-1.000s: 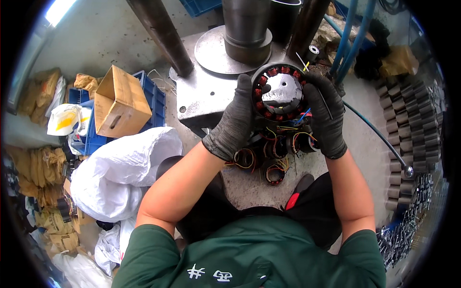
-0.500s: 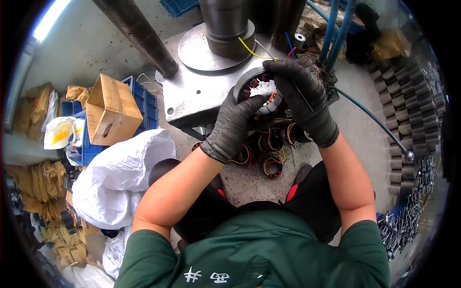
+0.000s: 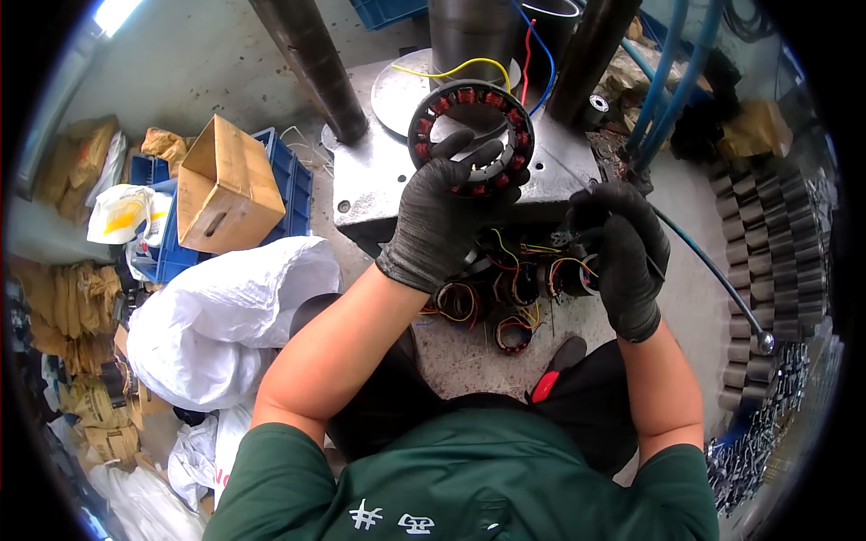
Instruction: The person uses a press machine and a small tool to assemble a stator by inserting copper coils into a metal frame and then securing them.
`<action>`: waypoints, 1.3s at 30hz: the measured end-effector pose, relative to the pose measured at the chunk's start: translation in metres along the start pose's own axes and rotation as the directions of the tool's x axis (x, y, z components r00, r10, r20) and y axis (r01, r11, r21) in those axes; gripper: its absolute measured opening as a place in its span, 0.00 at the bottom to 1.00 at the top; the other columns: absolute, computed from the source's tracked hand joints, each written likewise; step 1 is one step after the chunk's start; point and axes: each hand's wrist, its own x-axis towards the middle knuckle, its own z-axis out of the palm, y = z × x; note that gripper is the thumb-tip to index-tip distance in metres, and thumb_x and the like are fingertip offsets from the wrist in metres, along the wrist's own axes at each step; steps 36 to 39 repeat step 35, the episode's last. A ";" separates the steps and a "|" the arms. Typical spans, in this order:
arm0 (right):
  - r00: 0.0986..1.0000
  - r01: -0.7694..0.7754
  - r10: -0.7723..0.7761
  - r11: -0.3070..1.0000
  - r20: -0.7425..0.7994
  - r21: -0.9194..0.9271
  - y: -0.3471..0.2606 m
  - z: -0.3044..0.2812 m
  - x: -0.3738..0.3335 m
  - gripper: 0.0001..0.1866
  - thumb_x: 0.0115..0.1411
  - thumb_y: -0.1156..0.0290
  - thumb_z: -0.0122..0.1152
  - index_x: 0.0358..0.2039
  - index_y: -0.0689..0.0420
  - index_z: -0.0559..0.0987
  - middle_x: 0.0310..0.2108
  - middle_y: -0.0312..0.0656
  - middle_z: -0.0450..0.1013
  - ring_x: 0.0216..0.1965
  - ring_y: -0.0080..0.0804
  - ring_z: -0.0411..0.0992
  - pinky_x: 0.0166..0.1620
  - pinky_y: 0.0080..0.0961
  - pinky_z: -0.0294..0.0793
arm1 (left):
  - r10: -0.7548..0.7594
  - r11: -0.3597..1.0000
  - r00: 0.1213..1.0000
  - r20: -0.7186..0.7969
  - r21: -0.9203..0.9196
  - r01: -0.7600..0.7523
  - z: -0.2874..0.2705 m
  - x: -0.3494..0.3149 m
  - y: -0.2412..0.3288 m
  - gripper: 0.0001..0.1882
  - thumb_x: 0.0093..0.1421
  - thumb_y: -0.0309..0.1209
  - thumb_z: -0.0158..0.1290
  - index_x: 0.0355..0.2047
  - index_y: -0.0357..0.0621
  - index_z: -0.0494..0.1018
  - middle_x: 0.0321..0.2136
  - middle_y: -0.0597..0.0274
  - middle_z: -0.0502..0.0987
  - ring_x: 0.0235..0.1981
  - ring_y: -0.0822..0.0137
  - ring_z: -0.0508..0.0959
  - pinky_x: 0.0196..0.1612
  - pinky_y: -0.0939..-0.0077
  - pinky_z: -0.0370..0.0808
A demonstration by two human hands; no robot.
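Observation:
A ring-shaped motor stator (image 3: 520, 135) with dark red copper coils is tilted up above the front of the metal machine plate (image 3: 383, 180). My left hand (image 3: 433, 221), in a dark grey glove, is closed on its lower edge, with fingers reaching into the ring. Yellow, red and blue lead wires rise from the stator's far side. My gloved right hand (image 3: 627, 257) is apart from it, to the right, closed around a thin metal rod (image 3: 568, 171) that sticks out toward the stator. Below my hands, several more wired stators (image 3: 512, 335) lie on the floor.
Behind the stator stands a thick steel column (image 3: 474, 41) on a round disc (image 3: 390, 95). At left are a cardboard box (image 3: 230, 194), blue crates (image 3: 289, 176) and a white sack (image 3: 212, 329). Stacked metal cylinders (image 3: 740, 243) and a ball-ended lever (image 3: 766, 343) stand at right.
My right hand has let go of the stator and drawn back to the right and nearer, still with the rod. My left hand now holds the stator alone, its open ring turned more toward me.

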 end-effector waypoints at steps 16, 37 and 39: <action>0.980 0.120 -0.078 0.964 0.182 -0.237 0.010 0.008 0.001 0.11 0.69 0.74 0.55 0.47 0.63 0.82 0.39 0.42 0.80 0.41 0.30 0.78 0.47 0.28 0.78 | -0.034 0.997 0.999 0.039 -0.073 0.037 0.005 -0.003 -0.003 0.40 0.50 0.26 0.54 0.66 0.39 0.57 0.56 0.36 0.73 0.55 0.35 0.78 0.59 0.34 0.77; 0.954 0.289 -0.233 0.878 0.188 -0.382 0.049 0.030 0.001 0.09 0.70 0.78 0.55 0.46 0.63 0.81 0.42 0.48 0.81 0.40 0.36 0.82 0.46 0.32 0.82 | 0.298 0.871 0.954 -0.036 0.419 -0.256 -0.007 0.003 -0.024 0.30 0.61 0.26 0.61 0.64 0.41 0.69 0.51 0.57 0.81 0.48 0.63 0.83 0.50 0.68 0.84; 0.954 0.289 -0.233 0.878 0.188 -0.382 0.049 0.030 0.001 0.09 0.70 0.78 0.55 0.46 0.63 0.81 0.42 0.48 0.81 0.40 0.36 0.82 0.46 0.32 0.82 | 0.298 0.871 0.954 -0.036 0.419 -0.256 -0.007 0.003 -0.024 0.30 0.61 0.26 0.61 0.64 0.41 0.69 0.51 0.57 0.81 0.48 0.63 0.83 0.50 0.68 0.84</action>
